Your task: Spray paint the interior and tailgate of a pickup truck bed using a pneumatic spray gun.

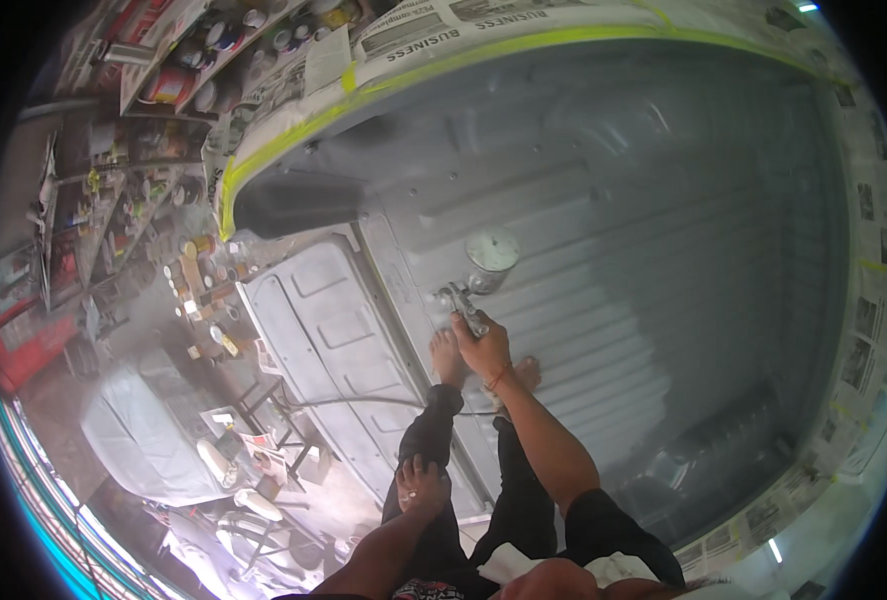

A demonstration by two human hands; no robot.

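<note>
My right hand (484, 347) is wrapped round the handle of a metal paint spray gun (456, 298). The gun's round cup (492, 254), smeared with pale paint, sits beyond my fingers. My left hand (423, 486) rests with its fingers apart on my left knee. Beneath the gun lies the ribbed floor of a truck bed (584, 340). Its surface is light grey near my feet and darker toward the right and far walls. Fine mist hazes the view, and the gun's trigger is hidden by my hand.
A lowered tailgate (309, 310) extends on the left, with an air hose (364, 401) across it. Newspaper (404, 40) and yellow tape (494, 45) mask the bed's rim. Shelves of cans (204, 60), a covered object (149, 440) and stools stand beyond. My bare feet (447, 356) are on the bed.
</note>
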